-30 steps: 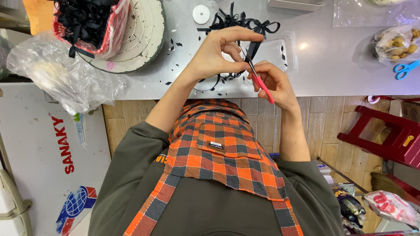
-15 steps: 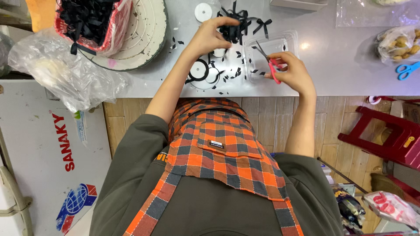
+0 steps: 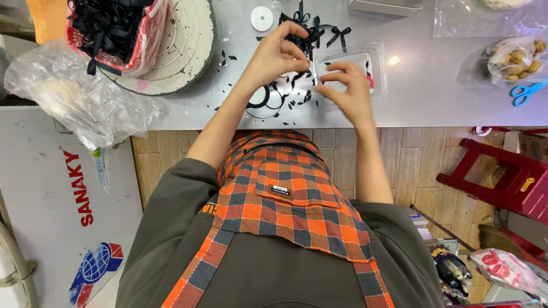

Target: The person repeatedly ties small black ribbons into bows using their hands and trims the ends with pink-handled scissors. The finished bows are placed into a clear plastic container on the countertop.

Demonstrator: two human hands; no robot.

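Your left hand [image 3: 277, 57] pinches thumb and forefinger together on a small piece of black ribbon [image 3: 298, 41] just above the centre of the frame, at the edge of the loose pile of black ribbon bows [image 3: 319, 31] lying on the grey tabletop [image 3: 434, 85]. Your right hand [image 3: 345, 85] hovers just beside it with the fingers spread apart and lightly curled over a clear plastic tray [image 3: 374, 60]; whether its fingertips touch the tray's rim cannot be told from this angle. A flash of pink [image 3: 371, 81] shows past the right hand's fingers, too hidden to identify with any certainty. Below the left hand a black ribbon spool [image 3: 265, 102] lies flat among scattered black snippets near the table's front edge. A small white disc [image 3: 262, 18] sits at the top centre. In the upper left, a red-lined bag full of black ribbon [image 3: 111, 25] rests on a round white tray [image 3: 182, 51], with a crumpled clear plastic bag [image 3: 80, 97] beneath it at the left edge. At the right edge lie blue-handled scissors [image 3: 528, 91] and a clear bag of brown pieces [image 3: 516, 57]. A red plastic stool [image 3: 508, 177] stands on the floor at lower right.
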